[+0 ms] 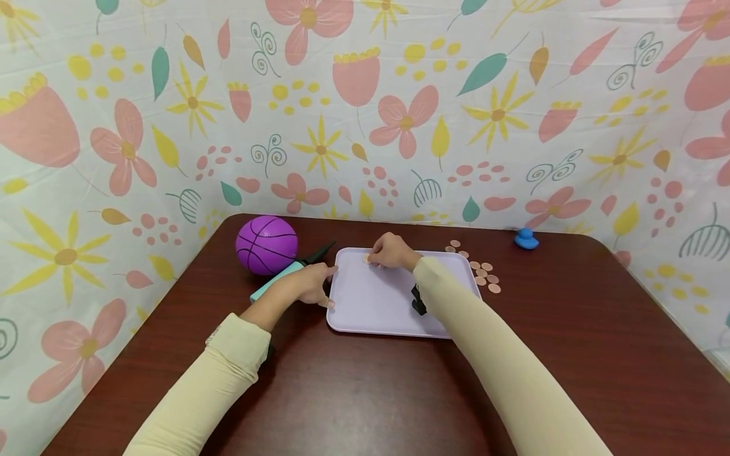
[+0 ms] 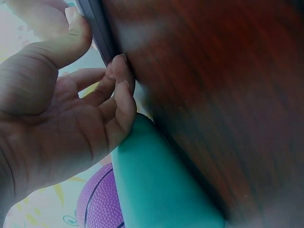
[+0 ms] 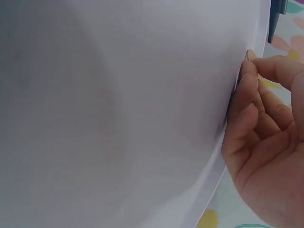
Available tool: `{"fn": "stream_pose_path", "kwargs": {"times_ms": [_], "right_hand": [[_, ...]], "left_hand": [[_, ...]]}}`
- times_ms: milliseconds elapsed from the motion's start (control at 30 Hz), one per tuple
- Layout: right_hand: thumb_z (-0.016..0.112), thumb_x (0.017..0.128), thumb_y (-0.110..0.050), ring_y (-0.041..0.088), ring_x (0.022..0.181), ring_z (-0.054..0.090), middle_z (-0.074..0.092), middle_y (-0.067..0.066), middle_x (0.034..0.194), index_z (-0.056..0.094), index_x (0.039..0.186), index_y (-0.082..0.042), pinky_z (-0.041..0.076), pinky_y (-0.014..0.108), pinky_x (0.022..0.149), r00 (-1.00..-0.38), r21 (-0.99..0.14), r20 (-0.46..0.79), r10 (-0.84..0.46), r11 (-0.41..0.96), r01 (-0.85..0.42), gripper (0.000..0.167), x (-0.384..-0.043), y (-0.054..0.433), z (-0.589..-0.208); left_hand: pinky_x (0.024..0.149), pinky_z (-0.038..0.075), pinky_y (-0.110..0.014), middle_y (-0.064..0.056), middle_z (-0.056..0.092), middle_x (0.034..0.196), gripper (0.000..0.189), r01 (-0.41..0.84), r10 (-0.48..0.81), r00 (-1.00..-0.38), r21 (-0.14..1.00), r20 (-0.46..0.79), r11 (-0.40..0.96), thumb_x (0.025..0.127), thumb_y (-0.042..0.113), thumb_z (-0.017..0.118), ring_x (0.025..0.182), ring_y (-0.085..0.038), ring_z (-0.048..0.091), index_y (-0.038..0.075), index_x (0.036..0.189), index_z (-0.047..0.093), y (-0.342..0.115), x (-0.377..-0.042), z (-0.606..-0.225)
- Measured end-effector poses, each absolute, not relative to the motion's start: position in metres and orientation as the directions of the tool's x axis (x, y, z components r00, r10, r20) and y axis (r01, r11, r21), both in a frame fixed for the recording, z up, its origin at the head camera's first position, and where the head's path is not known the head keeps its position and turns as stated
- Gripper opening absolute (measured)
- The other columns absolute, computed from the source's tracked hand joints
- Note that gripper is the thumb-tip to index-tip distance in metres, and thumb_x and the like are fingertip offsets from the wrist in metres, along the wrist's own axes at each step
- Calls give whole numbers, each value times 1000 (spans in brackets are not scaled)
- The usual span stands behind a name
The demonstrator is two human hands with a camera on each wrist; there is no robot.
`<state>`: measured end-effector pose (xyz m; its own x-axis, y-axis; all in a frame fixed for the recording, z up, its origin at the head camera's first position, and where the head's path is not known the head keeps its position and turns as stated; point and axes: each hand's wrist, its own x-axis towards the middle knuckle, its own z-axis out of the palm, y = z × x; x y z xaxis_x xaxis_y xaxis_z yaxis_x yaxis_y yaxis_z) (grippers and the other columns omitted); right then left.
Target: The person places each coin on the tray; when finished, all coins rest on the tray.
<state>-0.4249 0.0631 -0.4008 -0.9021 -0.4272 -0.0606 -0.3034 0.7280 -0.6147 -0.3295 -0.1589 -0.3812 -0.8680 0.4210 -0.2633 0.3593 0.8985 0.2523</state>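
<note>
A pale lilac tray [image 1: 382,301] lies on the table. My right hand [image 1: 393,251] is over its far left part, pinching a copper-coloured coin [image 1: 367,259] between thumb and fingers; the coin shows edge-on in the right wrist view [image 3: 247,55]. My left hand [image 1: 312,284] rests at the tray's left side. Its thumb and forefinger touch the rim well apart, and the other fingers [image 2: 124,102] bend loosely beside a teal object [image 2: 161,175]. More copper-coloured coins [image 1: 481,273] lie flat in a loose group along the tray's right edge, some partly overlapping.
A purple basketball [image 1: 267,245] sits at the back left, against the teal object with its black tapered end [image 1: 319,253]. Towards the back right is a blue rubber duck [image 1: 526,239]. A flower-patterned cloth [image 1: 405,123] hangs behind the dark wooden table [image 1: 365,386].
</note>
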Motion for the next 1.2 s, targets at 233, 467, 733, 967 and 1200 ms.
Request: {"fn": "stream_pose_path", "kwargs": {"times_ms": [233,467,733,967,1200], "right_hand": [[78,86,-25,12,63,61,71,2,73,78,88,-6,49,25,63,-891,-574,-87,-446,754,-321,19,-423,62,-398],[77,88,-31,13,67,61,70,0,74,78,81,-10,49,26,65,-884,-500,-72,-462,784,-369,22,-420,57,-402],[74,90,-36,14,73,61,70,-2,82,77,84,-13,49,28,66,-892,-422,-80,-445,826,-374,24,-415,54,-401],[71,90,-24,19,89,65,71,7,104,75,104,-5,53,36,81,-887,-420,-70,-457,820,-389,24,-408,65,-383],[69,91,-20,22,95,65,71,9,105,73,106,-4,53,38,83,-883,-453,-36,-468,795,-403,23,-397,94,-367]], "left_hand": [[102,43,-36,-13,57,125,91,362,424,-866,251,-266,898,82,30,83,114,-24,54,-4,151,34,-156,-327,-380],[102,43,-37,-14,58,124,91,365,425,-863,242,-275,899,82,30,83,114,-26,55,-4,151,34,-155,-325,-381],[103,42,-37,-14,57,127,92,352,417,-863,253,-287,901,82,32,82,116,-25,54,-3,152,33,-154,-325,-386],[106,40,-39,-16,55,130,92,326,400,-871,271,-287,906,83,29,82,123,-28,51,-1,153,30,-155,-325,-383],[103,42,-37,-15,56,129,92,346,414,-864,259,-286,902,84,30,81,117,-25,53,-2,153,30,-158,-327,-381]]}}
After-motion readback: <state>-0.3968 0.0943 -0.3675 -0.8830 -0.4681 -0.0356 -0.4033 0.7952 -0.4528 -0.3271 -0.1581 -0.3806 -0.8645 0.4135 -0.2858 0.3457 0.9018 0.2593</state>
